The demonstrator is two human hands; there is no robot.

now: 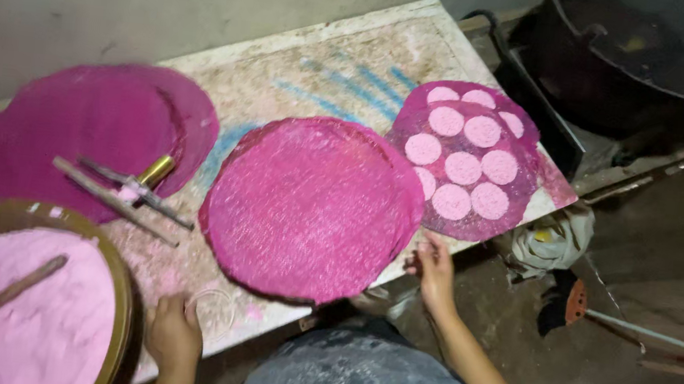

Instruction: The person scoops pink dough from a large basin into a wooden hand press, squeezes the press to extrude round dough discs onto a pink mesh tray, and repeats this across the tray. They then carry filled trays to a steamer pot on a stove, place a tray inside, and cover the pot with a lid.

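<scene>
One sheet (468,163) on the table (321,71) is already full of pale cut rounds, while the middle pink sheet (311,207) is sitting uncut. The right hand (433,269) is resting loosely curled at its edge, and the left hand (170,333) is closing its fingers on a clear ring cutter (213,312).

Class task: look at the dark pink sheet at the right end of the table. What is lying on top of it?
The dark pink sheet carries ten pale pink discs; the table beneath stays covered.

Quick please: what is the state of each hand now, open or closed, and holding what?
Left hand: closed on a clear ring on the table.
Right hand: fingers on the edge of the pink round sheet; grip cannot be told.
</scene>
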